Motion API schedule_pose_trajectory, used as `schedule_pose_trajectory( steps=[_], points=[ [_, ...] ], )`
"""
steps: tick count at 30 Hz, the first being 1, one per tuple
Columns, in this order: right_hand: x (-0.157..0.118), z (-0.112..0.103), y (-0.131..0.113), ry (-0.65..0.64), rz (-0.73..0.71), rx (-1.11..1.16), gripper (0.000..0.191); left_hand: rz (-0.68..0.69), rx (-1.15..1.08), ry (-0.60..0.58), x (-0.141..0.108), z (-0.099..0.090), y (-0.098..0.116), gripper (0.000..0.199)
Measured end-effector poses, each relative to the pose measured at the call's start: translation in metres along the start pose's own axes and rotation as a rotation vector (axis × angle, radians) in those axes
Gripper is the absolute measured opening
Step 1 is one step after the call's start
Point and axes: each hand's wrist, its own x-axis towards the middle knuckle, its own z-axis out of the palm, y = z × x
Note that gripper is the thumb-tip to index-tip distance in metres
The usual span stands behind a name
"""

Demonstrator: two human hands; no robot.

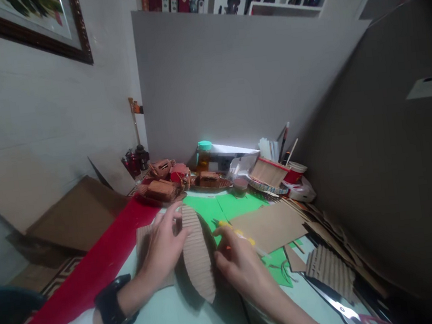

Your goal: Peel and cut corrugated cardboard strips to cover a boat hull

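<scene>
A leaf-shaped piece of ribbed cardboard [197,252] stands out in the middle, pointed at its lower end. My left hand [166,240] is at its upper left, with thumb and fingers on its edge, gripping it. Beside its right edge is my right hand [232,254], fingers curled; whether it touches the piece is not clear. A dark curved edge shows behind the piece on the right. Another piece of ribbed cardboard [142,238] lies partly under my left hand. Yellow-handled tools [239,231] lie just beyond my right hand.
Brown model boats [162,190] and a jar with a teal lid [204,153] stand at the back. Green sheets [201,205] and flat cardboard [272,226] cover the table's middle. Corrugated scraps [330,271] and scissors [344,309] lie at the right. Red cloth [91,270] lines the left edge.
</scene>
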Motion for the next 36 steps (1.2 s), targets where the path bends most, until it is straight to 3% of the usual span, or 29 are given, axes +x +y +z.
schedule_pose_trajectory(
  steps=[7,11,14,17,20,24,28,32,36],
  points=[
    [-0.03,-0.006,0.002,0.094,0.006,0.162,0.023,0.01,-0.247,-0.024,-0.01,0.014,0.001,0.054],
    [-0.034,-0.004,0.008,0.131,0.004,0.237,0.023,-0.114,-0.49,-0.171,-0.017,0.017,0.012,0.078],
    [-0.036,-0.001,0.012,0.146,0.014,0.304,0.026,-0.201,-0.632,-0.352,-0.024,0.015,0.025,0.062],
    [-0.04,0.0,0.013,0.112,0.002,0.331,0.025,-0.259,-0.687,-0.395,-0.028,0.011,0.031,0.047],
    [-0.045,-0.008,0.01,0.094,-0.142,0.209,0.025,-0.29,-0.688,-0.343,-0.028,0.009,0.03,0.047],
    [-0.045,-0.019,0.005,0.214,-0.533,-0.102,0.037,-0.312,-0.697,-0.28,-0.025,0.008,0.025,0.045],
    [-0.042,-0.006,0.006,0.279,-0.848,-0.309,0.033,-0.332,-0.732,-0.225,-0.023,0.006,0.023,0.049],
    [-0.044,0.01,0.013,0.399,-0.896,-0.261,0.025,-0.383,-0.779,-0.243,-0.024,0.005,0.022,0.051],
    [-0.049,0.001,0.014,0.255,-0.84,-0.129,0.026,-0.433,-0.85,-0.312,-0.024,0.006,0.018,0.043]
  ],
)
